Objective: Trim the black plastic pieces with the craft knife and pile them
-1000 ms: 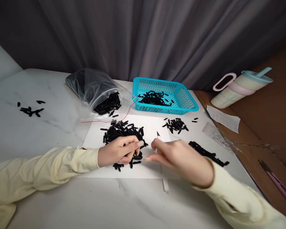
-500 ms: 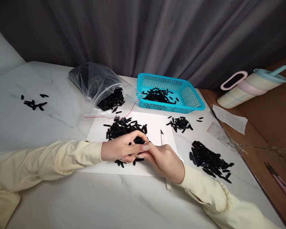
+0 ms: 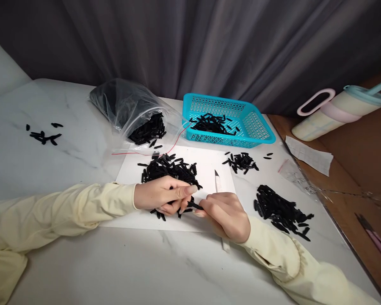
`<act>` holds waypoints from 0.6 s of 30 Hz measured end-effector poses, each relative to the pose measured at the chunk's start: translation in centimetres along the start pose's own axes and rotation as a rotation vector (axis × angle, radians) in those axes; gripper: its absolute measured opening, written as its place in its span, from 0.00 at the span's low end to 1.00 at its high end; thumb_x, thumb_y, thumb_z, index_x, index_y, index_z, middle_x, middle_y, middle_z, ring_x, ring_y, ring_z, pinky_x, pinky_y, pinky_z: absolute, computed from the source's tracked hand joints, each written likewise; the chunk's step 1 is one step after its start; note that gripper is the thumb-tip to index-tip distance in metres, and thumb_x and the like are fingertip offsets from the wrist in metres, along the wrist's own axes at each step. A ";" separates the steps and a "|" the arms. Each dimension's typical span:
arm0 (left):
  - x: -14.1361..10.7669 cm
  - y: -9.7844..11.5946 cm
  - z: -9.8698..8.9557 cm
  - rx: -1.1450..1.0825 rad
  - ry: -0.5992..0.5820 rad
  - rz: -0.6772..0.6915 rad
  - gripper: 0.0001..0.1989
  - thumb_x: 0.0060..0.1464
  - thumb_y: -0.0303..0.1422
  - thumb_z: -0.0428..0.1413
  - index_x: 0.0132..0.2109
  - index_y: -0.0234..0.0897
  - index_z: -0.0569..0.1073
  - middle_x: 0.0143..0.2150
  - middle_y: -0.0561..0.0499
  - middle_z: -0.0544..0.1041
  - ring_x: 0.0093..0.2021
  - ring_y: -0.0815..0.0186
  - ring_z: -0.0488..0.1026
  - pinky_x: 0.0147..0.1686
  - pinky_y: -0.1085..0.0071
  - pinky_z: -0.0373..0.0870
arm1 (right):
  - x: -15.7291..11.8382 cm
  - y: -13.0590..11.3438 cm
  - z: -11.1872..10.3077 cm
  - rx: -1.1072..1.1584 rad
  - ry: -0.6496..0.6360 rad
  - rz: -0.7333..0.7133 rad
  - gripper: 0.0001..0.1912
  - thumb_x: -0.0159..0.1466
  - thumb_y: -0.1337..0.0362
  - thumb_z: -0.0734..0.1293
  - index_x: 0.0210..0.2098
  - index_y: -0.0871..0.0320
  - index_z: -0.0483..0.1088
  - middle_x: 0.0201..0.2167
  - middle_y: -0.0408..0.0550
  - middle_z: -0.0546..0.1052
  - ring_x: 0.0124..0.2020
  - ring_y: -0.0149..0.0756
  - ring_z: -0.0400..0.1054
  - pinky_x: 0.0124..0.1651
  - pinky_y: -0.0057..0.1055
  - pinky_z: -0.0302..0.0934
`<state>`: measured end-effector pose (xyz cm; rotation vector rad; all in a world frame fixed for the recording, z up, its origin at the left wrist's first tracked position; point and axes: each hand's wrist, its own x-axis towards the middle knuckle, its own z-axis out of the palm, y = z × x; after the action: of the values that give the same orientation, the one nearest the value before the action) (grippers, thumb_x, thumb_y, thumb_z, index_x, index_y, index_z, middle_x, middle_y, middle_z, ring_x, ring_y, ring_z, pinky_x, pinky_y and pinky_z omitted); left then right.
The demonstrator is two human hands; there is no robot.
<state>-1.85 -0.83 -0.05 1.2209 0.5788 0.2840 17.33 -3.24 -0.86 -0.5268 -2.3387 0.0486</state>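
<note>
Over the paper (image 3: 207,168), the right hand (image 3: 227,215) pinches a black piece (image 3: 194,206) in its grip just beside the left hand (image 3: 161,194), whose grip is curled, its contents impossible to tell, with a pile (image 3: 174,168) on the paper and the basket (image 3: 222,139) behind it.

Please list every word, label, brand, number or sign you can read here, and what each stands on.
No text can be read anywhere in this view.
Paper slip: any print is too faint and small to read.
Tumbler: no lettering visible.
Blue basket, zip bag: none visible.
</note>
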 end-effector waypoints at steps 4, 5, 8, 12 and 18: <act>-0.2 0.0 0.1 0.039 -0.027 -0.009 0.25 0.54 0.52 0.45 0.23 0.35 0.61 0.10 0.62 0.50 0.12 0.77 0.46 0.13 0.76 0.46 | 0.0 0.1 -0.1 0.004 0.005 0.005 0.11 0.67 0.68 0.54 0.28 0.60 0.59 0.14 0.37 0.56 0.17 0.26 0.47 0.21 0.26 0.44; -0.3 0.1 0.1 0.047 -0.032 -0.008 0.24 0.54 0.51 0.45 0.23 0.35 0.62 0.10 0.62 0.50 0.12 0.77 0.46 0.13 0.75 0.46 | 0.0 0.1 -0.1 0.000 0.003 0.006 0.11 0.67 0.68 0.54 0.28 0.59 0.59 0.14 0.37 0.55 0.16 0.26 0.48 0.21 0.26 0.44; -0.4 0.1 0.1 0.053 -0.042 0.012 0.23 0.55 0.50 0.45 0.24 0.35 0.63 0.10 0.61 0.51 0.12 0.76 0.46 0.14 0.74 0.48 | 0.0 0.2 -0.1 -0.016 -0.006 0.006 0.11 0.67 0.68 0.54 0.29 0.60 0.60 0.14 0.36 0.56 0.16 0.26 0.49 0.21 0.26 0.45; -0.4 0.1 0.1 0.018 -0.055 0.032 0.21 0.56 0.48 0.45 0.25 0.35 0.63 0.10 0.61 0.51 0.12 0.76 0.47 0.13 0.75 0.48 | -0.2 0.3 0.1 -0.027 -0.010 0.012 0.09 0.67 0.68 0.55 0.30 0.60 0.61 0.14 0.36 0.57 0.16 0.25 0.51 0.20 0.26 0.46; -0.5 0.1 0.1 -0.018 -0.052 0.047 0.20 0.56 0.46 0.47 0.24 0.35 0.62 0.10 0.62 0.52 0.11 0.77 0.47 0.12 0.77 0.47 | -0.2 0.3 0.2 -0.014 -0.005 0.004 0.07 0.66 0.69 0.56 0.32 0.62 0.62 0.14 0.37 0.58 0.16 0.26 0.49 0.20 0.26 0.46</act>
<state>-2.22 -1.15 0.18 1.2222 0.5020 0.2958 17.49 -3.05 -1.19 -0.5390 -2.3443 0.0356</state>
